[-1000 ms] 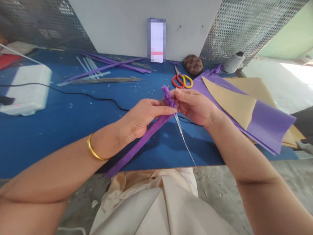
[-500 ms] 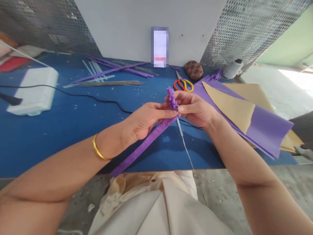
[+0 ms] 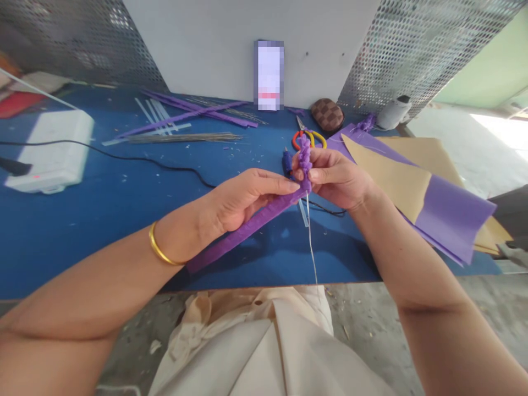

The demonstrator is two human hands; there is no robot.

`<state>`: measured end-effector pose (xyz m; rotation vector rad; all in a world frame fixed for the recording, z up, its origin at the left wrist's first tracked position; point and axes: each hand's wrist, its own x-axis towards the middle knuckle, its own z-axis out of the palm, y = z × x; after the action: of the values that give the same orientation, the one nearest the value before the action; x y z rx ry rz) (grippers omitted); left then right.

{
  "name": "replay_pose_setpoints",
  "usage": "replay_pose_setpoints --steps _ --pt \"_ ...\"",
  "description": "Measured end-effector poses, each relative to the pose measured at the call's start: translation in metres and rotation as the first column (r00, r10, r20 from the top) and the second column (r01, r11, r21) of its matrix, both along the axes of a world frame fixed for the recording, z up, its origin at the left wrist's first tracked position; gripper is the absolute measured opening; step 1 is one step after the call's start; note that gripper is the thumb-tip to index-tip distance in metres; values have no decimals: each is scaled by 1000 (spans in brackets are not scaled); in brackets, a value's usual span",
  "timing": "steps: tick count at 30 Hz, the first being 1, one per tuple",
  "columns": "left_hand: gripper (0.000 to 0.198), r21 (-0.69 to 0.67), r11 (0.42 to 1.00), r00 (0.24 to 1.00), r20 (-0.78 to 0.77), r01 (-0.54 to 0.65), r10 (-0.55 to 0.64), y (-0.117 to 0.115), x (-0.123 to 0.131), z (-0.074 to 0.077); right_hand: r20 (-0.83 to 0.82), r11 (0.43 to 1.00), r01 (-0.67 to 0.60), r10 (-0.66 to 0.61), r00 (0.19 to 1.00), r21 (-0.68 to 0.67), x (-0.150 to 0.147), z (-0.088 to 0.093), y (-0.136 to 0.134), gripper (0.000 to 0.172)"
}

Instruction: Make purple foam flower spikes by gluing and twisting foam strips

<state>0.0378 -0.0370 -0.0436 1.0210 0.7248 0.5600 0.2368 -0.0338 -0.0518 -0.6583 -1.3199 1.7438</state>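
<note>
A long purple foam strip (image 3: 243, 231) runs from the table's near edge up to my fingers. My left hand (image 3: 243, 198) pinches its upper end, fingers closed on it. My right hand (image 3: 336, 179) is closed on a ruffled purple coil (image 3: 304, 157) wound on a thin wire (image 3: 311, 247), which hangs down toward my lap. Both hands meet above the middle of the blue table (image 3: 103, 214).
Red and yellow scissors (image 3: 307, 139) and a checkered pouch (image 3: 327, 114) lie behind my hands. Purple and tan sheets (image 3: 429, 187) lie at right, a white box (image 3: 51, 151) with a black cable (image 3: 165, 162) at left. Purple strips and wires (image 3: 185, 118) rest at the back.
The purple coil has risen and grown taller above my right fingers. The strip has been drawn up, so less of it hangs over the table's edge. A small blue object shows behind my fingers.
</note>
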Motion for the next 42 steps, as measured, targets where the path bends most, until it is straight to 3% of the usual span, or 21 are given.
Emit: replay_pose_setpoints --steps 10,19,26,31,35,42 --pt "9 61 996 992 -106 -67 73 -7 5 -1 131 999 -40 39 991 6 1 6 -5 22" --pt "12 64 992 986 -121 -107 115 -6 5 -4 178 983 120 -144 973 140 -8 8 -7 17" --pt "9 78 991 987 -113 -105 113 -6 5 -4 152 974 174 -195 969 146 -13 6 -10 17" --pt "12 137 975 968 -159 -172 193 -8 8 -3 134 962 225 -245 960 154 -19 2 -12 18" --pt "15 134 972 962 -170 -191 212 -8 7 -2 99 983 165 -173 980 85 -18 -1 -10 17" --pt "16 63 979 980 -9 -196 197 -7 6 -3 45 1000 16 -16 999 0 -5 -2 -2 35"
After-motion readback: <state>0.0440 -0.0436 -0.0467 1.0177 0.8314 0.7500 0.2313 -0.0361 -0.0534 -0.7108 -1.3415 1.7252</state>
